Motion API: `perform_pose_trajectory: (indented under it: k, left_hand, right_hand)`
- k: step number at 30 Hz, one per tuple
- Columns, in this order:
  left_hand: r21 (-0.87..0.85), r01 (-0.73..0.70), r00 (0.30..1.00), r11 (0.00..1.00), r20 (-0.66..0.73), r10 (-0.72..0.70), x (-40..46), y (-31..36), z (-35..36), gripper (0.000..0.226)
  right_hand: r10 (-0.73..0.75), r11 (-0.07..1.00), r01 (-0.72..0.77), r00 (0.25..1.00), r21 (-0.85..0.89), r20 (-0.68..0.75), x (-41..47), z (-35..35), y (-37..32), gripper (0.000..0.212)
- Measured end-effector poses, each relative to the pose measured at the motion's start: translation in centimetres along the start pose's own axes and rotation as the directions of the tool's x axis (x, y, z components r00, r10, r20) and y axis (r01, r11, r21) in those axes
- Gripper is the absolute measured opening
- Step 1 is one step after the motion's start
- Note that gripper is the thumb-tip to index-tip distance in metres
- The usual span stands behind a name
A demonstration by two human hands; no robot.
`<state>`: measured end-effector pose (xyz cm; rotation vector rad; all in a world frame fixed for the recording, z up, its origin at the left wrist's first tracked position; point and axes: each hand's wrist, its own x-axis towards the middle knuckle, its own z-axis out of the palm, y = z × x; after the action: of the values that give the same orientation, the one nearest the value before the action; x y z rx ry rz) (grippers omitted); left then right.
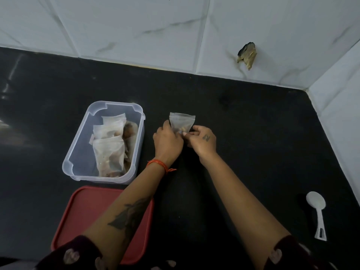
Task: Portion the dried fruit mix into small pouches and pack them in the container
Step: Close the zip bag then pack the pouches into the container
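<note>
Your left hand (168, 141) and right hand (202, 140) both pinch the bottom of one small clear pouch (182, 121), held upright over the black counter (243, 133). Just left sits the clear container (78, 152) with filled pouches (110, 151) inside, red lid (81, 207) nearer you, white spoon (316, 211) far right.

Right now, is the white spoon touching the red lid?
Apart. The head view shows the white spoon lying far right on the black counter and the red lid at the left, with both forearms between them.
</note>
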<state>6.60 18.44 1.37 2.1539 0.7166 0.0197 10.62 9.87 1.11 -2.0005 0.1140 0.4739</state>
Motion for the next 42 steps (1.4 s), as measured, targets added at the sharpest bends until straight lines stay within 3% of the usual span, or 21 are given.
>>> perform_pose_trajectory:
  k: [3, 10, 16, 24, 31, 35, 38, 42]
  left_hand:
    - [-0.044, 0.003, 1.000, 0.999, 0.004, -0.003, -0.5, -0.3, -0.2, 0.053]
    - [-0.130, -0.110, 0.994, 0.985, -0.030, 0.107, -2.7, 0.1, -1.7, 0.055]
    - [-0.167, -0.278, 0.952, 0.946, -0.182, 0.247, -5.2, 1.2, -4.6, 0.054]
    - [-0.112, -0.321, 0.913, 0.940, -0.299, 0.276, -8.3, -0.9, -11.0, 0.055]
    - [-0.045, -0.197, 0.952, 0.979, -0.248, 0.180, -9.4, -5.4, -14.5, 0.053]
    - [0.028, -0.137, 0.972, 0.990, -0.187, 0.140, -9.1, -7.0, -15.2, 0.057]
    - [0.078, -0.129, 0.980, 0.989, -0.143, 0.139, -8.9, -7.6, -15.2, 0.059]
    - [0.157, -0.120, 0.984, 0.980, -0.115, 0.139, -8.2, -7.9, -15.4, 0.062]
  right_hand:
    - [0.024, 0.998, -0.028, 0.998, 0.064, 0.059, -0.9, -0.5, 0.0, 0.012]
    - [-0.017, 0.976, -0.007, 0.994, 0.216, 0.111, -3.8, -1.8, -0.6, 0.024]
    - [-0.191, 0.957, 0.172, 0.980, 0.234, 0.062, -6.8, -2.0, -3.1, 0.029]
    - [-0.372, 0.923, 0.352, 0.920, 0.158, 0.124, -10.8, 1.3, -6.6, 0.024]
    - [-0.384, 0.906, 0.409, 0.903, -0.110, 0.195, -12.4, 5.9, -7.1, 0.020]
    - [-0.442, 0.795, 0.488, 0.873, -0.359, 0.208, -12.6, 7.4, -7.3, 0.030]
    - [-0.459, 0.682, 0.495, 0.863, -0.539, 0.211, -12.6, 8.0, -7.5, 0.023]
    - [-0.469, 0.576, 0.502, 0.850, -0.646, 0.242, -12.8, 8.7, -7.9, 0.017]
